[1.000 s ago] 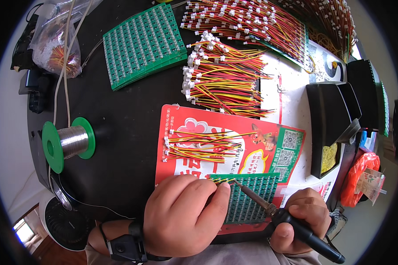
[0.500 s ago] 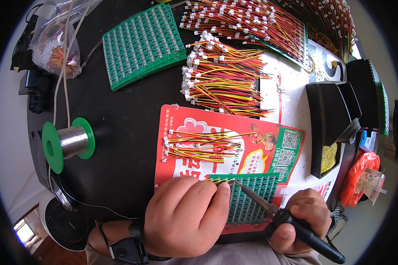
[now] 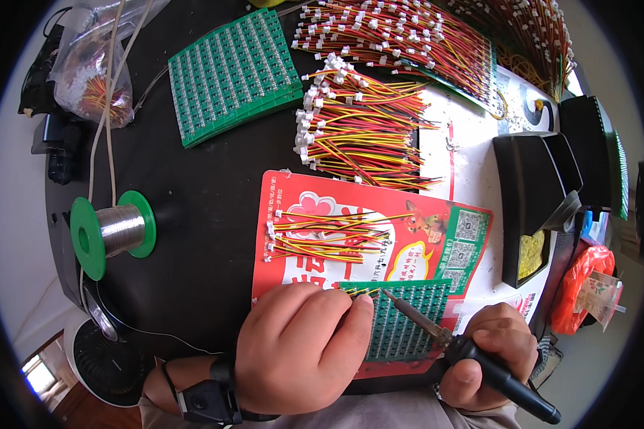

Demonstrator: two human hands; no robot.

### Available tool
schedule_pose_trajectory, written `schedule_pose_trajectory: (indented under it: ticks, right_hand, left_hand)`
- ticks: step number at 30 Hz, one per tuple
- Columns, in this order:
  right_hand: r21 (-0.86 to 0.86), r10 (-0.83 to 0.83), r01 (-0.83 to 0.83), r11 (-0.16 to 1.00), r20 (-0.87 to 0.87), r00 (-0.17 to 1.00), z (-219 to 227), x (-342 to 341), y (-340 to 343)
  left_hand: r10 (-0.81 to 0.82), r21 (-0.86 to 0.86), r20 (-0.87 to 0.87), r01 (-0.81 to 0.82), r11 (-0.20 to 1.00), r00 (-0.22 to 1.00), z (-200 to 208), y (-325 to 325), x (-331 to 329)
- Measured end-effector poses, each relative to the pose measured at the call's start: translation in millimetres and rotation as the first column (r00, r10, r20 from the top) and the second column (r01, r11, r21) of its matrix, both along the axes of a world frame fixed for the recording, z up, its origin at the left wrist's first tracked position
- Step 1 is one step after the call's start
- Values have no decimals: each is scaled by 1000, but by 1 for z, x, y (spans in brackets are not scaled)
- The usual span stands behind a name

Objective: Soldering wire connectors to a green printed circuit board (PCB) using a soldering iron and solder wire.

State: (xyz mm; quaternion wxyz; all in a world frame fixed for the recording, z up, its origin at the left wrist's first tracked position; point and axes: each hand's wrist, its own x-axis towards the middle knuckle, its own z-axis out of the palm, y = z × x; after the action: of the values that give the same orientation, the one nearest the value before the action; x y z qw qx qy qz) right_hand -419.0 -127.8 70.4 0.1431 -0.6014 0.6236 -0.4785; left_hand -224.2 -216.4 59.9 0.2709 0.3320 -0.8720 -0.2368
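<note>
My left hand (image 3: 304,350) is closed over the upper left of a green circuit board (image 3: 411,322), its thumb and fingers pinching thin yellow-and-red wires (image 3: 365,292) whose ends lie at the board's top edge. The rest of these wires is hidden under the hand. In my right hand (image 3: 497,350) is a soldering iron (image 3: 472,354) with a black handle, slanting up and left. Its tip is at the board's upper edge, just right of the left fingertips; whether it touches cannot be made out. The board lies on a red printed sheet (image 3: 265,214).
Several loose connector wires (image 3: 329,239) lie on the sheet. Beyond are a wire bundle (image 3: 365,121), a stack of green boards (image 3: 232,75) and more bundled wires (image 3: 401,32). A solder spool (image 3: 122,229) stands left; a black iron stand (image 3: 537,193) with yellow sponge (image 3: 531,256) is right.
The soldering iron and my right hand have shifted very slightly to the right. My left hand keeps its pinch by the board's edge.
</note>
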Motion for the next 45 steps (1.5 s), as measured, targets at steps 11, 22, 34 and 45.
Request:
schedule_pose_trajectory:
  ticks: [11,22,34,45]
  right_hand:
    - [20,46,-46,999,-16,999,4,-2,0]
    - [27,15,-15,1000,-2,1000,2,1,2]
    - [44,29,-30,999,11,1000,3,-1,2]
    - [27,37,-36,999,-10,999,3,-1,2]
  left_hand:
    - [38,-10,-13,-38,999,999,-2,3,0]
    - [-9,-4,-7,9,1000,1000,-2,-1,1]
    - [-15,-30,26,16,999,1000,-1,1,1]
    - [-21,-41,26,22,999,999,-1,0,1]
